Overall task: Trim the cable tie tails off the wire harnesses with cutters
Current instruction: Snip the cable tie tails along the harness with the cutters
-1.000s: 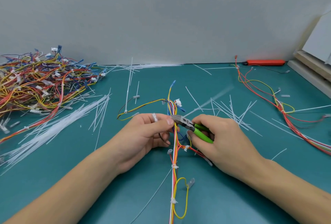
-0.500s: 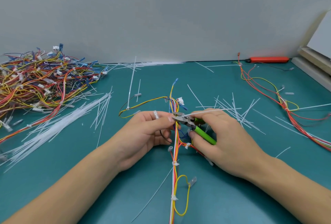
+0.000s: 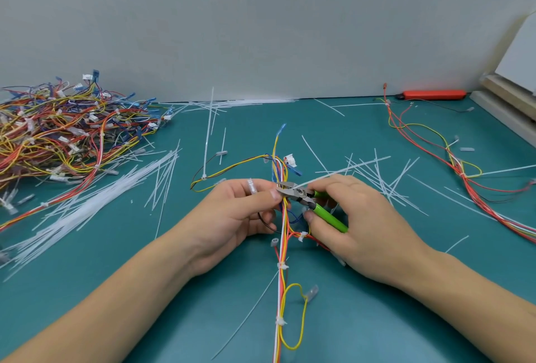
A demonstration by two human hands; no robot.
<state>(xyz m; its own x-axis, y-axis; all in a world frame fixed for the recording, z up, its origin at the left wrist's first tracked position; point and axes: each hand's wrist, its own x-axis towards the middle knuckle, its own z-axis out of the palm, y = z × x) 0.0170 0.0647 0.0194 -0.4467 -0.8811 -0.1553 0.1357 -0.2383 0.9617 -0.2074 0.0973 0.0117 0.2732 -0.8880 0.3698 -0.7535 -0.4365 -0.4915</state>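
Left hand, palm turned inward, thumb and fingers pinched on the wire harness at table centre; forearm entering from lower left. Right hand curled round green-handled cutters, metal tip meeting the harness just beside left thumb. White cable tie tail slanting up-right from cutter tip. Blade gap too small to make out; harness lower end cut off by frame. Heap of harnesses far left, loose ties alongside.
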